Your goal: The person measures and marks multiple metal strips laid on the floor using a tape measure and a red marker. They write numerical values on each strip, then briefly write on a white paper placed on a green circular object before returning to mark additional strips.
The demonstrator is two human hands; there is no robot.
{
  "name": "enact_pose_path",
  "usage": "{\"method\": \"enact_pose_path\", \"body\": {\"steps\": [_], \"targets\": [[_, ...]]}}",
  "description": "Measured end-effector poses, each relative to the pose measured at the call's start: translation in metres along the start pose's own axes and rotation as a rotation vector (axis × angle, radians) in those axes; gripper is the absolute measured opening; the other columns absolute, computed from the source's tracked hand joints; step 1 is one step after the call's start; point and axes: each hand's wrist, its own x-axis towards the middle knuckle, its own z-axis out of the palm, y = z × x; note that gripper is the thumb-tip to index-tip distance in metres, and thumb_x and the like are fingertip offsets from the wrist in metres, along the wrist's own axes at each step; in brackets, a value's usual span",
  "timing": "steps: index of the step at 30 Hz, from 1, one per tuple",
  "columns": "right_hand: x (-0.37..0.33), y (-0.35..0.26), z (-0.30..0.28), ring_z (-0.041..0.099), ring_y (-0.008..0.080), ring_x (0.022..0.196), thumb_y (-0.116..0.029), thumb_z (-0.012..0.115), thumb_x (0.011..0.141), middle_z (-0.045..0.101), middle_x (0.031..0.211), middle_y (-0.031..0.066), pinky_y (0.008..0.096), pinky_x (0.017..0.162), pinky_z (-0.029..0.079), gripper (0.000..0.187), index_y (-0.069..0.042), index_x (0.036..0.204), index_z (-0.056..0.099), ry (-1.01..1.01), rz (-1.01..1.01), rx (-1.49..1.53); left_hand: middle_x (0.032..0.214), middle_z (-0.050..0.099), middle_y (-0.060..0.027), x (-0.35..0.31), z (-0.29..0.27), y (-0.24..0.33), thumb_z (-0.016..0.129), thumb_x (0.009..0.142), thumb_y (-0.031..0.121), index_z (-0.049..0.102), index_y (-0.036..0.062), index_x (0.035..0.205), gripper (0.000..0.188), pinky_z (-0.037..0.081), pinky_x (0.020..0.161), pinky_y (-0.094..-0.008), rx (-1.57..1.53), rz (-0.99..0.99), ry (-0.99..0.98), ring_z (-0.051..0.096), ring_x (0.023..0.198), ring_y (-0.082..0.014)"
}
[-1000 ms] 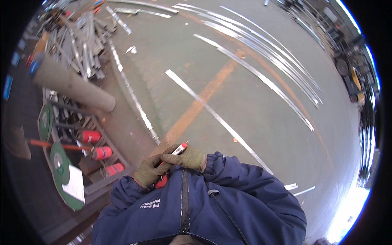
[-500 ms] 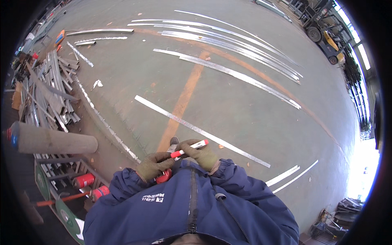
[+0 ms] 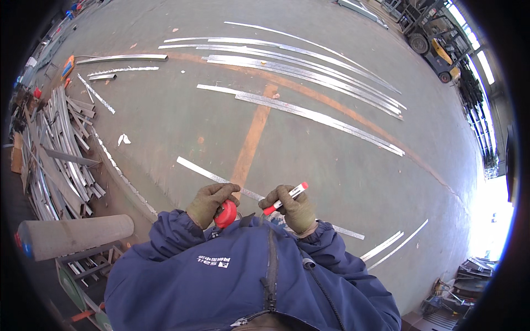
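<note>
Lying below marker (image 3: 298, 191): strip (image 3: 249, 194) (forklift (image 3: 439, 51) beyond)

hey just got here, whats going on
Someone in a blue jacket has both gloved hands apart in front of them. The left hand holds a round red object; the right hand holds a red-and-white marker. Long metal strips lie on the floor ahead, with a heap of metal pieces off to the left.

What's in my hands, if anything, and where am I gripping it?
Your right hand holds a marker around its white middle; your left hand, a rounded red object, its exact grip point partly hidden.
</note>
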Motion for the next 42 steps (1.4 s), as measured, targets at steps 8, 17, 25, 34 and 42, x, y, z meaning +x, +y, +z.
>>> {"method": "enact_pose_path", "body": {"steps": [8, 17, 25, 34, 42], "targets": [[0.098, -0.028, -0.045, 0.061, 0.0127, 0.060, -0.036, 0.058, 0.106, 0.065, 0.071, 0.0055, 0.0269, 0.058, 0.047, 0.038, 0.000, 0.110, 0.071, -0.185, 0.214, -0.077, 0.092, 0.074, -0.0044, 0.098, 0.048, 0.045, 0.062, 0.105, 0.032, 0.070, 0.0041, 0.126, 0.036, 0.044, 0.057, -0.0211, -0.009, -0.001, 0.111, 0.058, 0.067, -0.0052], [0.202, -0.107, -0.137, 0.053, 0.0072, 0.055, -0.046, 0.072, 0.097, 0.068, 0.083, -0.0004, 0.0251, 0.048, 0.043, 0.041, -0.007, 0.110, 0.070, -0.322, 0.300, -0.276, 0.098, 0.073, -0.0074, 0.215, 0.120, 0.104, 0.064, 0.104, 0.023, 0.065, 0.0007, 0.129, 0.034, 0.055, 0.070, -0.0252, -0.099, 0.085, 0.307, 0.067, 0.082, -0.0115], [0.245, -0.112, -0.207, 0.062, 0.0121, 0.079, -0.037, 0.081, 0.091, 0.070, 0.095, 0.0026, 0.0297, 0.069, 0.052, 0.044, -0.004, 0.118, 0.068, -0.261, 0.147, -0.187, 0.115, 0.068, -0.0112, 0.283, 0.187, 0.161, 0.066, 0.103, 0.021, 0.056, -0.0038, 0.139, 0.045, 0.055, 0.086, -0.0287, 0.060, 0.110, 0.210, 0.064, 0.103, -0.0144], [0.254, -0.143, -0.244, 0.071, 0.0274, 0.106, -0.032, 0.079, 0.090, 0.073, 0.116, 0.0155, 0.0377, 0.091, 0.055, 0.054, -0.008, 0.136, 0.063, 0.004, -0.054, -0.416, 0.118, 0.068, -0.0102, 0.308, 0.210, 0.204, 0.055, 0.106, 0.047, 0.054, 0.0020, 0.143, 0.059, 0.057, 0.083, -0.0339, 0.073, -0.318, -0.003, 0.068, 0.104, -0.0197], [0.251, -0.164, -0.241, 0.070, 0.0332, 0.112, -0.042, 0.077, 0.090, 0.072, 0.120, 0.0197, 0.0391, 0.098, 0.053, 0.062, -0.010, 0.140, 0.062, -0.068, -0.050, -0.551, 0.128, 0.063, -0.0095, 0.341, 0.196, 0.187, 0.055, 0.107, 0.040, 0.053, 0.0046, 0.142, 0.050, 0.055, 0.098, -0.0405, -0.180, -0.237, -0.003, 0.064, 0.118, -0.0235]]}}
